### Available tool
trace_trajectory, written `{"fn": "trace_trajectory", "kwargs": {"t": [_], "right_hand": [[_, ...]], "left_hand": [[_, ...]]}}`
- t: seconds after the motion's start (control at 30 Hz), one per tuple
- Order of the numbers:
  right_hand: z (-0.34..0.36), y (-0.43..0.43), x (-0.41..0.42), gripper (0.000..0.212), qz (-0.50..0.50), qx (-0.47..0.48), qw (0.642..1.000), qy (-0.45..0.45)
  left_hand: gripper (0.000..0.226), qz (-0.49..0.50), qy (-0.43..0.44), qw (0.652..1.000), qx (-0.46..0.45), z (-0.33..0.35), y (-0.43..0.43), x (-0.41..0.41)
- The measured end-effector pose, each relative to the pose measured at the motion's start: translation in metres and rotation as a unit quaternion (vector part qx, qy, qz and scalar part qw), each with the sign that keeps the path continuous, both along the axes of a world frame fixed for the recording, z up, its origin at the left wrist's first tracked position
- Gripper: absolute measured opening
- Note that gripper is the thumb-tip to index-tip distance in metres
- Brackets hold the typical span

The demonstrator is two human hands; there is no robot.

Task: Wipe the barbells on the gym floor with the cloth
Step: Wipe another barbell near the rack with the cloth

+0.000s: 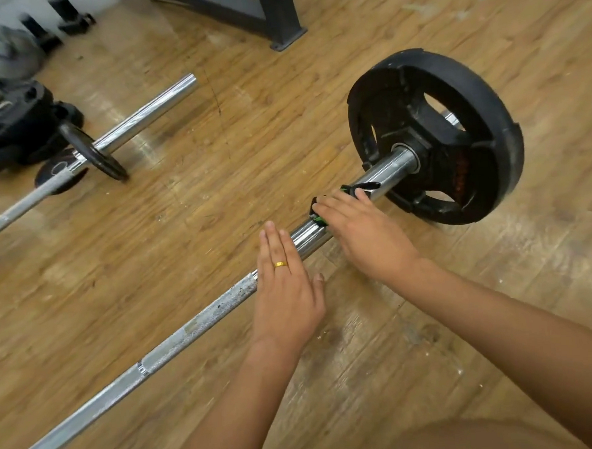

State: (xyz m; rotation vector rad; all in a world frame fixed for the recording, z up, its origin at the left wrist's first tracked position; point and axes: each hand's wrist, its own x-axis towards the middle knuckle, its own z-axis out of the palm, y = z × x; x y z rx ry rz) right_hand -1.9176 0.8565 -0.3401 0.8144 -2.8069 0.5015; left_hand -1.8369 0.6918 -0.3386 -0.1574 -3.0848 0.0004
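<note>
Lying across the bar (190,329), the right hand (367,237) covers a black-and-green piece (357,188) wrapped on the chrome sleeve. Its fingers lie over the far side and the thumb is hidden, so a grip cannot be confirmed, nor whether the piece is the cloth. The left hand (284,293) is flat, with fingers straight and together and thumb apart, over the point where the knurled shaft meets the sleeve; contact cannot be told. It wears a ring (280,264). A short bare length of sleeve separates the piece from the black plate (434,134). Bare floor (217,194) lies between this bar and a second bar (145,115), which is well apart at upper left. A rack foot (277,22) stands beyond, near the top edge.
</note>
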Motion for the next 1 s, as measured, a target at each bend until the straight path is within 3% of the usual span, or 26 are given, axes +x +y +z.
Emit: {"fn": "trace_trajectory", "kwargs": {"t": [0.2, 0.37, 0.53, 0.6, 0.7, 0.87, 1.0], "right_hand": [[0.004, -0.004, -0.019, 0.053, -0.063, -0.035, 0.997, -0.002], [-0.001, -0.01, -0.02, 0.058, 0.019, -0.002, 1.0, 0.016], [0.002, -0.02, -0.032, 0.05, -0.068, -0.052, 0.996, -0.005], [-0.004, -0.032, -0.026, 0.053, -0.03, -0.04, 0.999, -0.009], [-0.004, -0.026, -0.036, 0.058, 0.018, 0.006, 1.0, -0.002], [-0.002, -0.026, -0.05, 0.051, -0.075, -0.048, 0.996, -0.013], [0.0, -0.025, -0.051, 0.044, -0.065, -0.052, 0.996, -0.039]], "left_hand": [[0.084, 0.025, 0.001, 0.999, 0.02, -0.002, -0.004, -0.017], [0.085, 0.027, 0.012, 0.998, 0.049, -0.003, -0.008, -0.028], [0.087, 0.011, 0.024, 0.999, 0.048, -0.002, -0.017, -0.036], [0.089, 0.008, 0.025, 0.999, 0.047, -0.001, -0.02, -0.041], [0.089, 0.013, 0.003, 1.0, 0.005, 0.002, -0.025, -0.043], [0.084, -0.025, -0.026, 0.993, -0.109, 0.004, -0.019, -0.022], [0.093, -0.032, -0.054, 0.988, -0.141, 0.009, -0.018, -0.026]]}}
